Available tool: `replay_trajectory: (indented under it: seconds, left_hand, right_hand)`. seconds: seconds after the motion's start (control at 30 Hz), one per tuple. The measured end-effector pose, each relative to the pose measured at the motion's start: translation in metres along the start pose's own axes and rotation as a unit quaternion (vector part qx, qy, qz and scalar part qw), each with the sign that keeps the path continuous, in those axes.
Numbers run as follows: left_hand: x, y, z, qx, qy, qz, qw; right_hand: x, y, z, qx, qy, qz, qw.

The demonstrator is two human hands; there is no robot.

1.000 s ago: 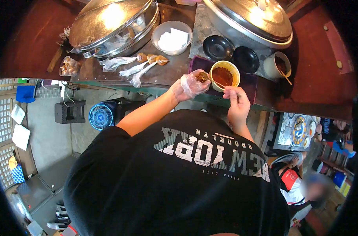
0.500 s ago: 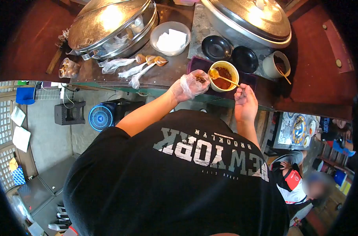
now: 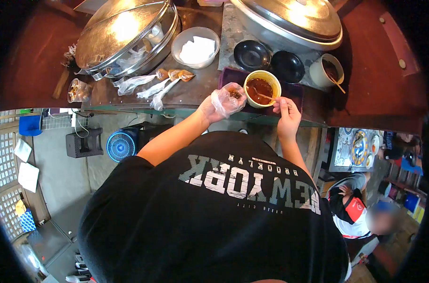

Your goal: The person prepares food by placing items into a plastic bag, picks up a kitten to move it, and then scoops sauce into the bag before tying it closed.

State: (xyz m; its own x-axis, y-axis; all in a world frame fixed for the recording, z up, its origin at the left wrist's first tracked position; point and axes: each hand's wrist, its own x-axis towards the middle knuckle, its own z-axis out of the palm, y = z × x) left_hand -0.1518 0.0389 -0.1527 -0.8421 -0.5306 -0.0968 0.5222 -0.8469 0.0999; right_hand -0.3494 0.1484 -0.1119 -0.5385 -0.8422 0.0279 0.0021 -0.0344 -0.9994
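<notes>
Spoon [image 3: 264,96] slants away leftward into sauce [image 3: 260,87], handle [image 3: 271,99] pinched by right hand [image 3: 288,113], left hand [image 3: 212,109] gripping plastic bag [image 3: 227,103].

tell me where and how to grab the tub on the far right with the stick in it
I'd grip the tub around its outer wall, just below the rim, coming from the near left. Its round wall faces that way, while the stick juts over the near right rim and could get knocked.
</notes>
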Motion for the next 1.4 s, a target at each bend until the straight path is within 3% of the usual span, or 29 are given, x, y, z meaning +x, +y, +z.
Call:
replay_trajectory:
  seconds: [0.33, 0.83, 1.03, 1.17, 1.27, 1.4]
  left_hand:
    - [0.000, 0.000, 0.005, 0.006, 0.015, -0.008, 1.000]
    - [0.002, 0.002, -0.001, -0.001, 0.042, -0.026, 0.999]
    - [-0.001, -0.001, 0.000, 0.008, 0.017, -0.009, 1.000]
    - [-0.003, 0.000, 0.001, -0.005, 0.086, -0.017, 0.996]
    - [0.000, -0.001, -0.011, 0.017, 0.019, -0.011, 1.000]
    - [-0.003, 0.001, -0.003, 0.027, 0.002, -0.009, 1.000]
  right_hand:
    - [0.003, 0.006, -0.012, 0.200, 0.073, 0.113, 0.971]
    - [0.005, 0.003, -0.016, 0.226, 0.105, 0.089, 0.964]
    - [-0.001, -0.018, -0.005, 0.269, 0.039, 0.068, 0.960]
    - [-0.007, -0.025, 0.009, 0.220, -0.011, 0.039, 0.975]
    - [-0.017, -0.033, 0.018, 0.088, -0.044, -0.006, 0.995]
    - [-0.021, -0.042, 0.020, -0.057, -0.121, -0.138, 0.981]
